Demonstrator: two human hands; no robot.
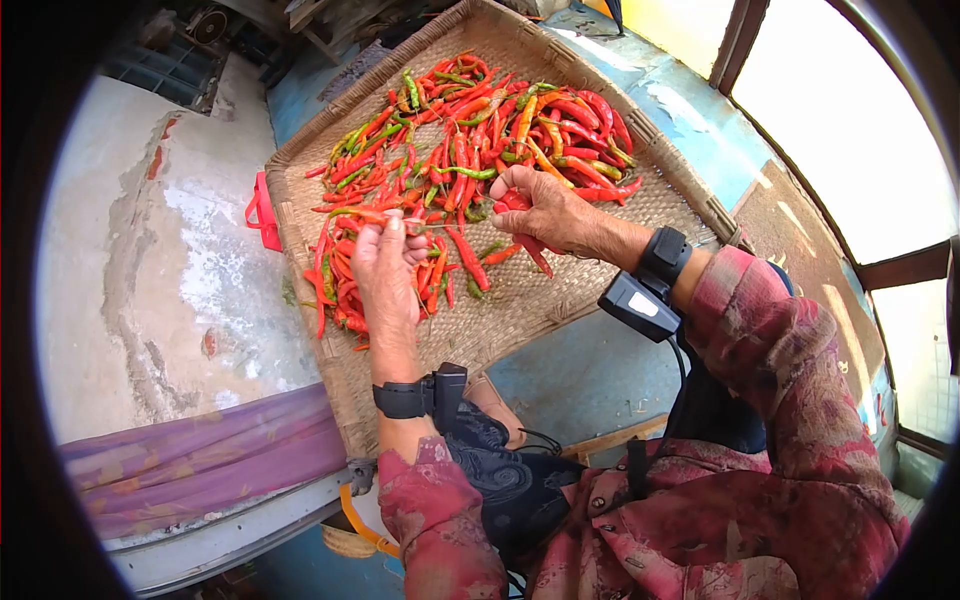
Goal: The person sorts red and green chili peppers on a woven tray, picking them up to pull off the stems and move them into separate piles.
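A wide woven tray (540, 295) holds heaps of red, orange and green chili peppers (470, 130). Over its left part, my left hand (387, 262) pinches a red chili (362, 214) between thumb and fingers, with a small pile of red chilies (345, 290) just beside and below it. My right hand (548, 212) is closed around several red chilies (515, 200) near the tray's middle, and one hangs down below the palm. A few loose chilies (466, 255) lie on the weave between the two hands.
A worn wall (190, 280) stands at the left, with purple cloth (210, 460) below it. Something red (263, 212) sits against the tray's left edge. Windows (850, 120) run along the right side. A shoe (497, 408) shows below the tray.
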